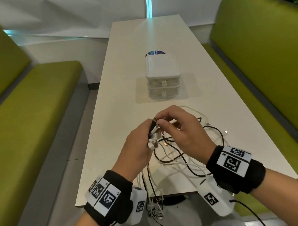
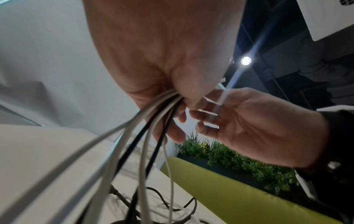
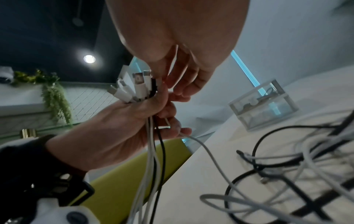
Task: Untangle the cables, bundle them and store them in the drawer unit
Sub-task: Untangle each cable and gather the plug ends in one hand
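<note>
A green bench (image 1: 20, 115) filled the frame's left. At lower centre, the left hand (image 1: 136, 149) gripped gathered cables (image 1: 179, 158) above the white counter (image 1: 123, 97); the right hand (image 1: 185, 129) had its fingers pinched on one plug. The drawer unit (image 1: 162, 78) stood mid-frame, another bench (image 1: 272, 68) at right.

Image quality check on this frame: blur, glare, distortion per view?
Head view: wide-angle bowing of the benches, sharp on the hands and the drawer unit. Left wrist view: cables near the lens are smeared, ceiling lamp flares with a streak. Right wrist view: plugs fairly sharp, the tabletop tangle blurred.
</note>
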A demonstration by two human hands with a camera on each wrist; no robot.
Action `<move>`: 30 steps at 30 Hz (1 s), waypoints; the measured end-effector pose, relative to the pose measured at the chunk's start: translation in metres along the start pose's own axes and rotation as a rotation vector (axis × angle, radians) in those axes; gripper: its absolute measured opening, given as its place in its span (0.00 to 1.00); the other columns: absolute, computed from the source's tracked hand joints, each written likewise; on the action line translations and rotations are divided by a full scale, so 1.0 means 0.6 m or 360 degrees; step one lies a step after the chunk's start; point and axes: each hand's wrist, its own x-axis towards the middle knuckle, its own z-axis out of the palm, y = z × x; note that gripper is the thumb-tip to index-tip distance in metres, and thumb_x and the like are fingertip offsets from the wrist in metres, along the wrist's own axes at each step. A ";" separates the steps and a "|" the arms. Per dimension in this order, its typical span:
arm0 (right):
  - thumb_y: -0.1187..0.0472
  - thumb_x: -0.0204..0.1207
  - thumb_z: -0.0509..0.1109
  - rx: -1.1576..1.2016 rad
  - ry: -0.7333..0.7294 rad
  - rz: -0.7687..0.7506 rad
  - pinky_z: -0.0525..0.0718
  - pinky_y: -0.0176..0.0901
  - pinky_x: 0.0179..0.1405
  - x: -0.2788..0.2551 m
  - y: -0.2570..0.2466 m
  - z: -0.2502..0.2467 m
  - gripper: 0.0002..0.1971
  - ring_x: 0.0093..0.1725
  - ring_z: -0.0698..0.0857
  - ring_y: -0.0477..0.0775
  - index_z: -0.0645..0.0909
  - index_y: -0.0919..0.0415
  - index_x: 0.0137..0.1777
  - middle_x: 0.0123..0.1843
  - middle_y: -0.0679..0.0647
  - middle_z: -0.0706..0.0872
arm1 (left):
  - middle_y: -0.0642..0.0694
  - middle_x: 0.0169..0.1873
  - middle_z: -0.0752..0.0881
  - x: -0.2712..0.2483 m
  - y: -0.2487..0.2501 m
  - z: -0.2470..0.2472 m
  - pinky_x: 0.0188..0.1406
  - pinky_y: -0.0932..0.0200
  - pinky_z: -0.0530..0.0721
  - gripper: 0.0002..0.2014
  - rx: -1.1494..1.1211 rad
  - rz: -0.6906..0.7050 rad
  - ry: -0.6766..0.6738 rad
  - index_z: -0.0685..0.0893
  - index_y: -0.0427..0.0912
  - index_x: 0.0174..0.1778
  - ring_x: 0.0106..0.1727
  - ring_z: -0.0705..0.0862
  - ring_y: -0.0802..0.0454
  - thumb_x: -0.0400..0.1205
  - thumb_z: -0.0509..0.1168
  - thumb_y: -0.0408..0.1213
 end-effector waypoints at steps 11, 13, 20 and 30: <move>0.52 0.79 0.71 0.0012 -0.0843 0.0446 0.85 0.47 0.37 -0.025 0.016 0.014 0.13 0.29 0.84 0.51 0.80 0.52 0.61 0.40 0.49 0.87 | 0.40 0.21 0.67 -0.024 0.030 -0.032 0.26 0.49 0.80 0.21 -0.1013 -0.0149 0.0589 0.78 0.36 0.35 0.21 0.69 0.53 0.87 0.54 0.47; 0.53 0.81 0.69 -0.0030 -0.1060 0.0512 0.80 0.45 0.32 -0.023 0.012 0.006 0.09 0.27 0.79 0.51 0.82 0.55 0.56 0.31 0.50 0.84 | 0.46 0.21 0.66 -0.024 0.027 -0.046 0.24 0.54 0.79 0.19 -0.1075 -0.0153 0.0615 0.78 0.38 0.36 0.21 0.66 0.55 0.87 0.54 0.46; 0.54 0.82 0.67 -0.0059 -0.1241 0.0378 0.85 0.52 0.52 -0.017 -0.014 0.013 0.04 0.45 0.87 0.50 0.83 0.50 0.50 0.49 0.52 0.89 | 0.46 0.22 0.67 -0.028 0.049 -0.053 0.30 0.51 0.87 0.18 -0.1048 0.0035 0.0472 0.77 0.37 0.39 0.23 0.67 0.50 0.86 0.52 0.45; 0.56 0.82 0.68 -0.0168 -0.1124 0.0422 0.65 0.27 0.22 -0.017 -0.039 -0.043 0.14 0.19 0.69 0.41 0.84 0.62 0.37 0.20 0.41 0.73 | 0.62 0.35 0.87 -0.033 0.016 -0.080 0.40 0.66 0.79 0.12 -0.0262 0.0032 0.0309 0.89 0.46 0.40 0.38 0.84 0.67 0.85 0.63 0.43</move>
